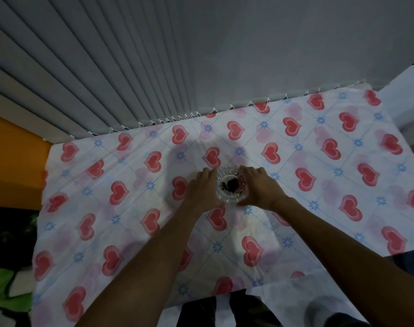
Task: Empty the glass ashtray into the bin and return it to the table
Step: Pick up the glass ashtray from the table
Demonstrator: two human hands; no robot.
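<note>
The glass ashtray sits mid-surface on the heart-print cloth, dark ash inside. The left hand and right hand cup its sides, each grip curled against the glass, likely to lift it level so nothing spills. No bin shows.

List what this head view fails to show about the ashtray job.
- Bin: nowhere in the head view, outside the frame.
- Glass ashtray: its left and right sides are covered by the left hand and right hand, so grip contact cannot be confirmed.
- Dark contents in the ashtray: too small and dim to identify.
- Table under the heart-print cloth: fully covered; near edge hidden by the forearms.
</note>
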